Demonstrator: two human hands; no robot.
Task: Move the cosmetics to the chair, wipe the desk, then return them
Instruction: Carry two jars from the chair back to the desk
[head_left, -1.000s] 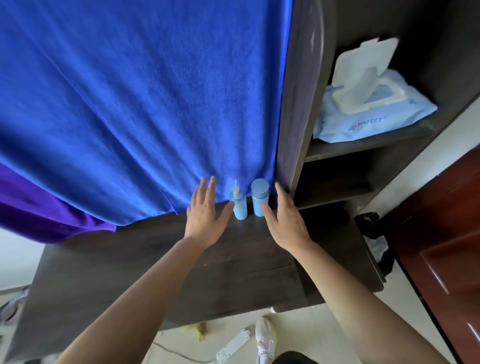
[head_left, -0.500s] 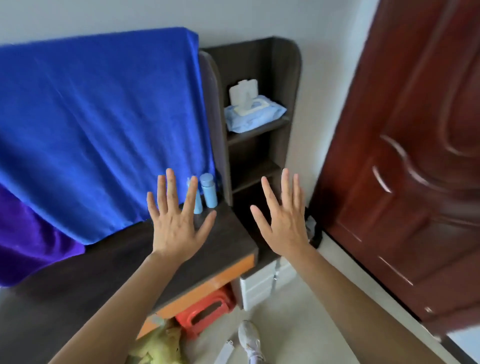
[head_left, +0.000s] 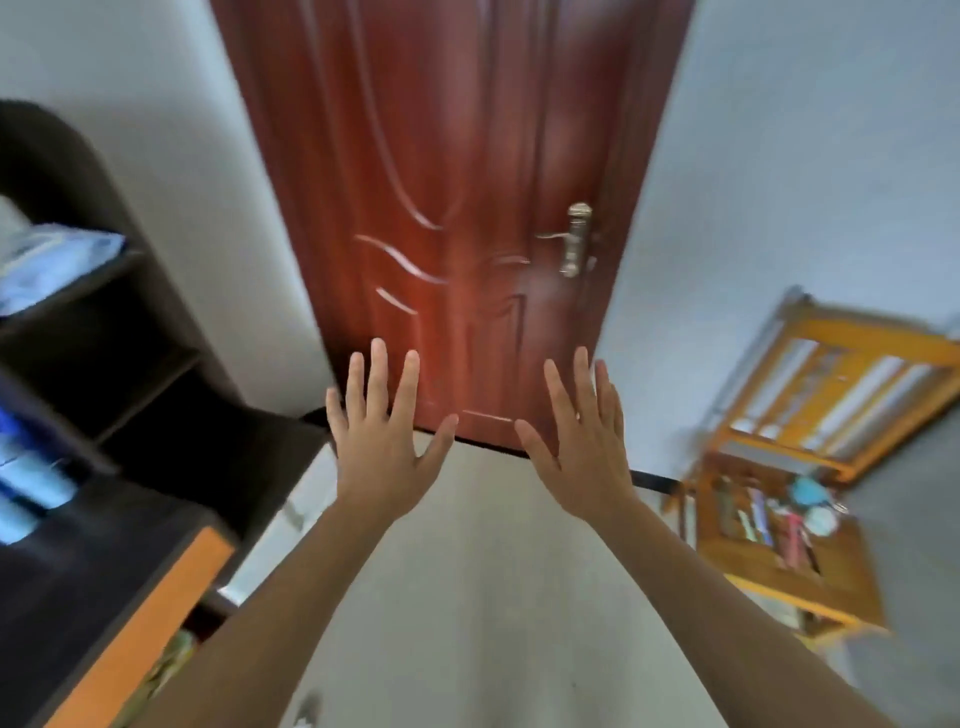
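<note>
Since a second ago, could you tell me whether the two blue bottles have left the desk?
No. The blurred blue bottles still stand on the dark desk beside its shelf unit; only the view swung right. Both the left hand and right hand are empty.

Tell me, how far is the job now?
Nothing looks done yet. The blue bottles stand blurred on the dark desk at far left. Left hand and right hand are open and empty, raised toward the door. Moving, wiping and returning all remain.
</note>
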